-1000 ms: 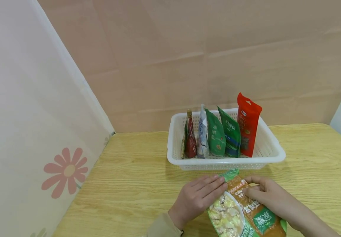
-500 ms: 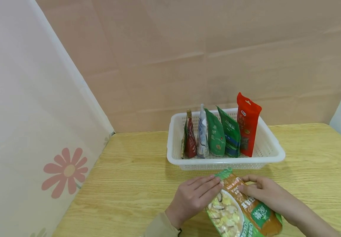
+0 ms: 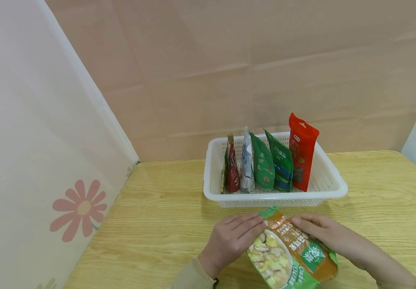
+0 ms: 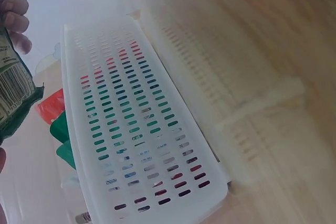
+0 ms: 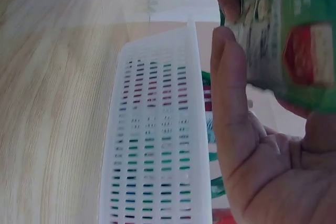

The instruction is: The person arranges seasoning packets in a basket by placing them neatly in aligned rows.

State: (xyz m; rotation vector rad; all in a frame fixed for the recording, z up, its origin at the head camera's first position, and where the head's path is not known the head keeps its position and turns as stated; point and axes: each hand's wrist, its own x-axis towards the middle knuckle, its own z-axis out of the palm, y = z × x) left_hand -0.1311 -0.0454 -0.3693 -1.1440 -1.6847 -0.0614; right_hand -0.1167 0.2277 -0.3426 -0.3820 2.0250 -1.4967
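An orange and green food packet (image 3: pixel 296 249), printed with a bowl of soup, is held tilted in front of the white basket (image 3: pixel 276 196). My left hand (image 3: pixel 229 239) grips its upper left edge, fingers across the printed face; the left thumb is hidden. From the other side my right hand (image 3: pixel 332 237) pinches it, thumb on the front and fingers curled behind. The right wrist view has the back of the packet (image 5: pixel 283 40) between the right hand's thumb and fingers. Only a green corner of the packet (image 4: pixel 16 85) enters the left wrist view.
Inside the basket stand a dark red bottle-shaped item (image 3: pixel 233 172), a white and blue bag (image 3: pixel 246 164), two green bags (image 3: pixel 263 166) and a tall red bag (image 3: pixel 303 152). The basket rests on a wooden table (image 3: pixel 168 200), with a flower-printed cloth (image 3: pixel 81 206) at left.
Both hands have shifted a little to the left along with the packet, whose lower end has swung left and up. The basket and its contents stay as they were.
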